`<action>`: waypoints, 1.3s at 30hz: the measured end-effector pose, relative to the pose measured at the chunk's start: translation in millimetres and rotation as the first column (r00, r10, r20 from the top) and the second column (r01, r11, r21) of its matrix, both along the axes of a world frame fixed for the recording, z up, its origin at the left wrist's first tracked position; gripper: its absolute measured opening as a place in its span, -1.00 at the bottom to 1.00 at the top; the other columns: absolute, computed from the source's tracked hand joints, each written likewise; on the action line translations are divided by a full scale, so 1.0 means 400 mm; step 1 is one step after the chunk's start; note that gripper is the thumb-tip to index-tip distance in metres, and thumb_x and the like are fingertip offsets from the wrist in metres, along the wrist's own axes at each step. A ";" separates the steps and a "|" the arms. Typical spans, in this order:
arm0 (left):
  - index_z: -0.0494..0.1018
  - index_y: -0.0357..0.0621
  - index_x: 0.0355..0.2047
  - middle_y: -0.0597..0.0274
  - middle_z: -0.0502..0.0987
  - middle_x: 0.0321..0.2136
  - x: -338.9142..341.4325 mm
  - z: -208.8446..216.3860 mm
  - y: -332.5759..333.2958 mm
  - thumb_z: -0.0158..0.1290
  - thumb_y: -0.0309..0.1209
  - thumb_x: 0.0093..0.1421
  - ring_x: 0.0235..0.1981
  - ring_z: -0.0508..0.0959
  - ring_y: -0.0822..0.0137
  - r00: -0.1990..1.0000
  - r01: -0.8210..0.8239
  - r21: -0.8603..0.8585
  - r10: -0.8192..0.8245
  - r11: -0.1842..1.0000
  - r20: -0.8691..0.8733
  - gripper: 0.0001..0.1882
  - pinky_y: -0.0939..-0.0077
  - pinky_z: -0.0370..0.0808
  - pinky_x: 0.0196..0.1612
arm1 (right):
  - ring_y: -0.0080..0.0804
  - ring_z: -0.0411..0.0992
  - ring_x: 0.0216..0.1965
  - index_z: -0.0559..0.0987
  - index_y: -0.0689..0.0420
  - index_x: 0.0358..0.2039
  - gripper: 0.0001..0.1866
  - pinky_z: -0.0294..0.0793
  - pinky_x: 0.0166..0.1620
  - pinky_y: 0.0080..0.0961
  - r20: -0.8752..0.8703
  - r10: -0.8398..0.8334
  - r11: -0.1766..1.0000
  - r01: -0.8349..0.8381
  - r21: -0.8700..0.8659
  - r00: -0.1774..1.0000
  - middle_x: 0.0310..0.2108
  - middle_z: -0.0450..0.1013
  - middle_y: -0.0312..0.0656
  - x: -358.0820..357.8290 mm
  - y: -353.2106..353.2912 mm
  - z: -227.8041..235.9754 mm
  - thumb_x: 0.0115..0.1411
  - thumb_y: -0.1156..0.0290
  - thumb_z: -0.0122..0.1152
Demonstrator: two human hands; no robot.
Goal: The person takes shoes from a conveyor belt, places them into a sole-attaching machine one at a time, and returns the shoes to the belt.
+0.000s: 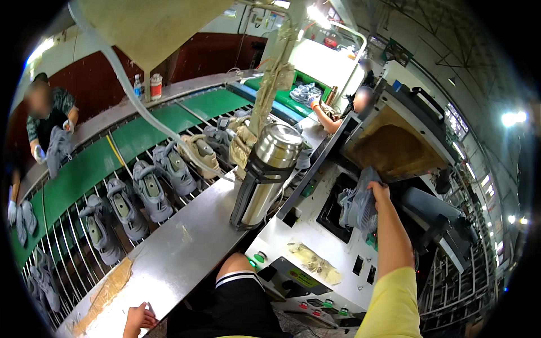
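My right hand (pixel 380 192) grips a grey sneaker (pixel 360 205) by one end, its ridged sole turned toward the right. The sneaker is tilted above the dark recess (pixel 331 217) in the white top of a machine (pixel 282 239). Over it hangs the machine's raised lid (pixel 394 138), with a brown inner face. At the lower left, my left hand (pixel 140 318) lies at the near edge of the metal table (pixel 186 248), fingers loosely apart and nothing in them.
A large steel thermos (pixel 262 186) stands on the table by the machine. Beyond, several grey sneakers (pixel 151 191) and a beige one (pixel 200 155) sit on a rod rack beside a green conveyor (pixel 135 135). People work at the far left and beyond the machine.
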State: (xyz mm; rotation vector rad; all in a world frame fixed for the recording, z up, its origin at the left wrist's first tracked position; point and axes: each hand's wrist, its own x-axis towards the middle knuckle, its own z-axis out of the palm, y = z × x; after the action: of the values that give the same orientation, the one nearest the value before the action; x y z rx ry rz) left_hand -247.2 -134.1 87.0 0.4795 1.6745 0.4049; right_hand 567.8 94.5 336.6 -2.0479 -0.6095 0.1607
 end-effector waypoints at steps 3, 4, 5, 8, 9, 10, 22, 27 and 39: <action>0.41 -0.48 -0.65 -0.10 0.40 -0.78 -0.073 -0.024 -0.014 -0.38 0.13 0.27 -0.79 0.47 0.09 0.991 -0.060 -0.159 0.078 0.985 0.111 -0.19 0.35 0.52 -0.68 | -0.06 0.29 0.09 0.31 0.31 0.12 -0.10 0.25 0.11 -0.36 0.025 -0.071 0.946 0.075 -0.316 0.997 0.03 0.36 0.06 0.026 0.088 -0.076 -0.36 0.28 0.24; 0.40 -0.47 -0.67 -0.09 0.38 -0.80 -0.069 -0.035 -0.007 -0.40 0.15 0.27 -0.81 0.44 0.09 0.999 -0.042 -0.163 0.047 0.986 0.028 -0.17 0.32 0.50 -0.69 | -0.04 0.27 0.12 0.30 0.30 0.14 -0.09 0.23 0.14 -0.36 0.036 -0.072 0.910 0.081 -0.407 0.997 0.06 0.35 0.09 0.011 0.109 -0.095 -0.34 0.24 0.23; 0.40 -0.47 -0.69 -0.08 0.36 -0.82 -0.056 -0.045 -0.001 -0.41 0.18 0.26 -0.84 0.40 0.09 0.998 -0.020 -0.169 0.011 0.985 -0.054 -0.15 0.30 0.48 -0.71 | 0.01 0.24 0.15 0.26 0.19 0.18 -0.05 0.24 0.15 -0.31 0.094 -0.107 0.871 0.139 -0.472 0.990 0.12 0.25 0.13 0.001 0.120 -0.109 -0.33 0.17 0.23; 0.37 -0.45 -0.78 -0.04 0.34 -0.87 -0.022 -0.017 -0.015 -0.42 0.16 0.27 -0.90 0.36 0.15 0.979 -0.115 -0.103 0.096 0.988 -0.178 -0.13 0.36 0.38 -0.82 | 0.13 0.18 0.20 0.17 -0.11 0.28 -0.01 0.24 0.18 -0.17 0.205 -0.114 0.755 0.219 -0.618 0.972 0.25 0.03 0.24 -0.133 0.129 -0.112 -0.25 -0.04 0.20; 0.36 -0.45 -0.79 -0.04 0.33 -0.88 -0.013 -0.005 -0.006 -0.40 0.15 0.27 -0.91 0.34 0.15 0.976 -0.140 -0.109 0.119 0.984 -0.182 -0.14 0.37 0.36 -0.83 | 0.16 0.18 0.20 0.14 -0.18 0.30 -0.03 0.23 0.18 -0.15 0.202 -0.104 0.745 0.211 -0.632 0.974 0.25 0.01 0.26 -0.151 0.116 -0.101 -0.20 -0.11 0.17; 0.36 -0.46 -0.79 -0.04 0.32 -0.88 -0.012 -0.010 -0.008 -0.39 0.14 0.27 -0.92 0.33 0.15 0.972 -0.145 -0.092 0.125 0.985 -0.197 -0.15 0.36 0.34 -0.84 | 0.17 0.18 0.20 0.15 -0.19 0.29 -0.05 0.23 0.18 -0.13 0.218 -0.071 0.744 0.197 -0.638 0.973 0.23 0.03 0.27 -0.151 0.100 -0.103 -0.18 -0.12 0.16; 0.46 -0.40 -0.58 0.08 0.46 -0.72 0.124 -0.070 -0.009 -0.08 -0.41 0.13 -0.72 0.47 0.31 0.980 -0.127 0.416 0.178 0.901 -0.085 -0.72 0.49 0.42 -0.64 | -0.06 0.37 -0.01 0.49 0.15 -0.09 -0.60 0.31 0.06 -0.26 0.697 0.230 0.968 -0.237 -0.088 0.680 -0.08 0.42 0.00 -0.240 -0.403 -0.196 0.02 0.39 0.25; 0.19 -0.26 0.20 0.07 0.25 0.20 0.566 0.071 0.103 -0.11 -0.12 0.29 0.22 0.24 0.12 0.890 -0.071 0.489 -0.166 0.869 0.425 -0.41 0.15 0.26 0.17 | 0.01 0.36 -0.02 0.40 0.15 0.04 -0.44 0.31 0.06 -0.17 0.812 -0.044 0.951 0.273 -0.144 0.583 -0.06 0.40 0.06 0.067 -0.694 -0.166 -0.03 0.37 0.27; 0.44 -0.30 -0.09 0.02 0.54 -0.17 0.686 0.087 0.174 -0.18 -0.17 0.31 -0.17 0.56 0.15 0.795 -0.070 0.369 -0.172 0.927 0.581 -0.57 0.31 0.46 -0.01 | -0.05 0.26 0.15 0.31 0.44 0.12 -0.16 0.22 0.13 -0.28 0.100 -0.023 0.821 0.076 -0.566 0.995 0.13 0.28 0.15 0.424 -0.692 -0.030 -0.06 0.05 0.19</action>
State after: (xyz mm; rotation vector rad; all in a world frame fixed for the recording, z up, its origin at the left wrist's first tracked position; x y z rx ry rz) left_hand 27.2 -64.7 121.6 0.5977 0.9491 0.7599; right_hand 737.4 -182.4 324.5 -2.6649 -0.6100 0.2454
